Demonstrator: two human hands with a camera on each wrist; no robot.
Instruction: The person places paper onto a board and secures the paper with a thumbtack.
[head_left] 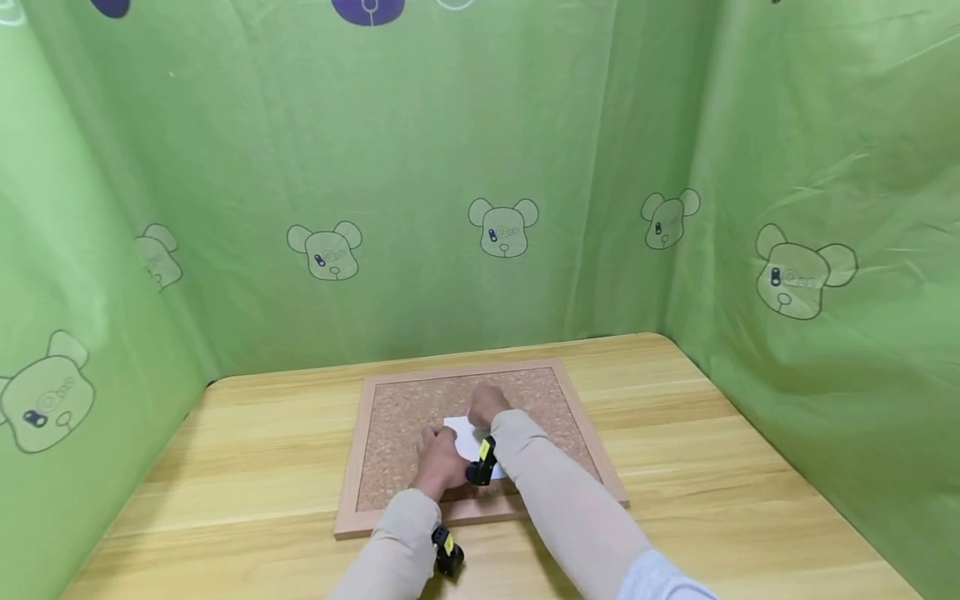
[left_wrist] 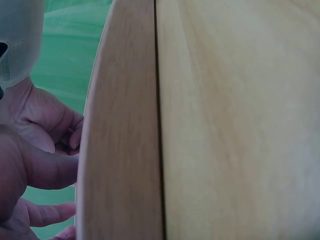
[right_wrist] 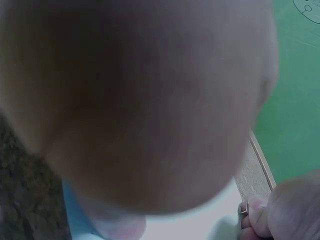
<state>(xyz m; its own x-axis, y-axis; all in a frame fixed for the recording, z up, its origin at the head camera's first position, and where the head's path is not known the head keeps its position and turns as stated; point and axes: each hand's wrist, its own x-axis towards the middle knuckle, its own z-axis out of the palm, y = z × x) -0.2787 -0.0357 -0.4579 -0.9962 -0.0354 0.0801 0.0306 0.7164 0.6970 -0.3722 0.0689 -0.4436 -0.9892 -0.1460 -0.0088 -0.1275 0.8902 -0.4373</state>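
A white sheet of paper (head_left: 467, 439) lies on a wood-framed corkboard (head_left: 397, 400). My left hand (head_left: 438, 458) rests at the sheet's left edge, thumb and fingers spread; in the left wrist view its thumb (left_wrist: 52, 167) stretches toward the board's frame. At the sheet's upper right, my right hand (head_left: 487, 406) is bent with its fingers curled down at the paper. In the right wrist view this hand (right_wrist: 150, 110) fills the picture, blurred, with a fingertip (right_wrist: 122, 227) at the paper. I cannot tell whether it pinches something small.
The corkboard lies flat on a light wooden table (head_left: 690, 433). Green curtains (head_left: 420, 167) with printed bear heads enclose the table at the back and sides. Black wrist cameras (head_left: 448, 554) are strapped over the sleeves, and the right forearm crosses the board's lower right.
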